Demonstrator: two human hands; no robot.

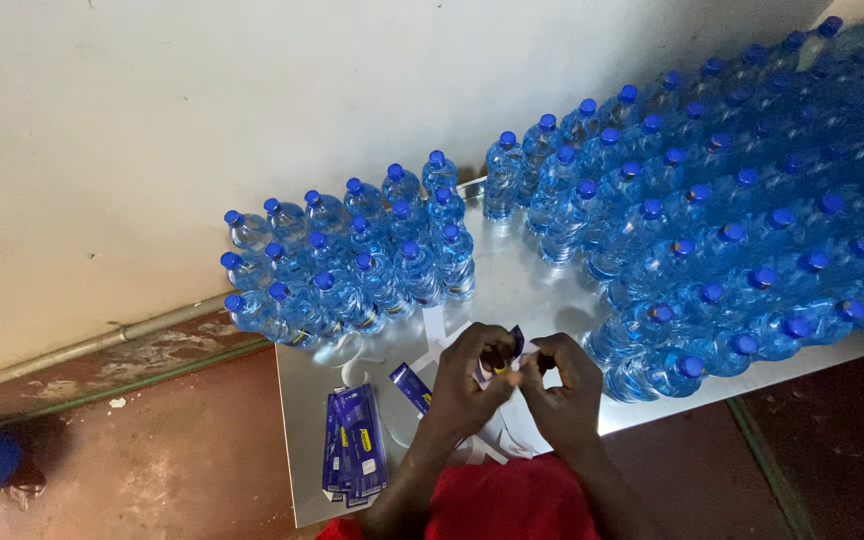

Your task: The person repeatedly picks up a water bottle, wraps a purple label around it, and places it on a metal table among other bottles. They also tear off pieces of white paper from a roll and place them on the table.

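Both hands, left (467,375) and right (564,385), pinch a small blue label (514,343) between fingertips above the metal surface (527,285). Its sticky face could fold onto itself, and crowded water bottles (712,230) sit near enough to topple.

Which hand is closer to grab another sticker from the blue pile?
Probably the left hand. The blue label stack lies on the metal table on its side; the right hand is farther away, beside the bottles.
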